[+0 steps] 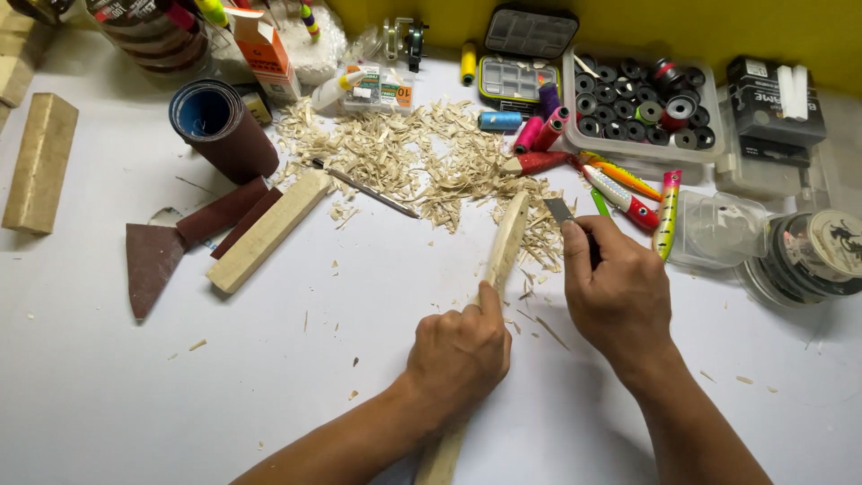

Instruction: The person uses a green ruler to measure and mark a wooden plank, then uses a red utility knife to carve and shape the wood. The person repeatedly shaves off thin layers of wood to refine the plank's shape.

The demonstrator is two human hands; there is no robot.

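My left hand (458, 350) grips a long pale wooden stick (505, 241) near its middle, thumb stretched along it; the stick's rounded, carved tip points up toward a pile of wood shavings (422, 162). My right hand (615, 287) holds a utility knife (560, 211), its grey blade just right of the stick's upper part, not touching it as far as I can see. The stick's lower end (440, 462) runs off the bottom edge.
A white table (135, 395) carries a square wooden block (268, 232), sandpaper pieces (153, 256), a sandpaper roll (220, 126), another block (40, 162), painted fishing lures (628, 193), thread spools (530, 130), a tray of bobbins (642, 108), tackle boxes (521, 54) and line spools (808, 256).
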